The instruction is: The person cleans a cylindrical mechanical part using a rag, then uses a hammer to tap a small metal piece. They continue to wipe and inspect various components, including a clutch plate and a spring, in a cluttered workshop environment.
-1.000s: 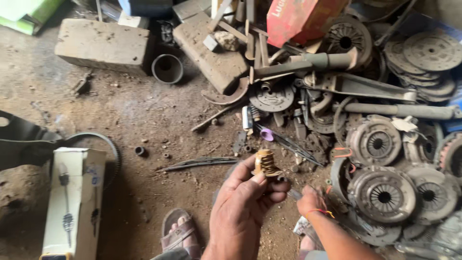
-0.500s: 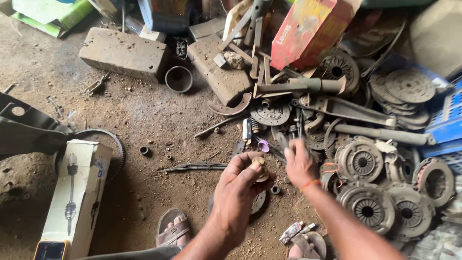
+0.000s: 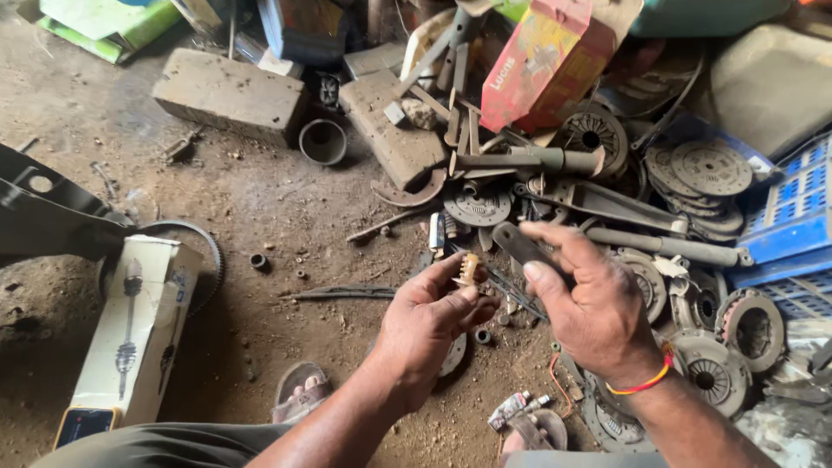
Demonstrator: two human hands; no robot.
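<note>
Nearest, a sandalled foot [image 3: 301, 401] rests on the dirt floor [image 3: 260, 217]. Above it the left hand [image 3: 429, 322] pinches a small tan ribbed part [image 3: 469, 269] between thumb and fingertips; the part is short, its axis roughly upright and tilted slightly right, ribbed end up. Just beside it the right hand [image 3: 594, 308] is closed around a dark flat tool [image 3: 520, 245], whose long axis runs up-left from the fist, its rounded tip well clear of the part. Left lies a white carton [image 3: 130, 329]. Beyond are clutch plates [image 3: 711, 169], a concrete block [image 3: 230, 94] and a red box [image 3: 537, 65].
</note>
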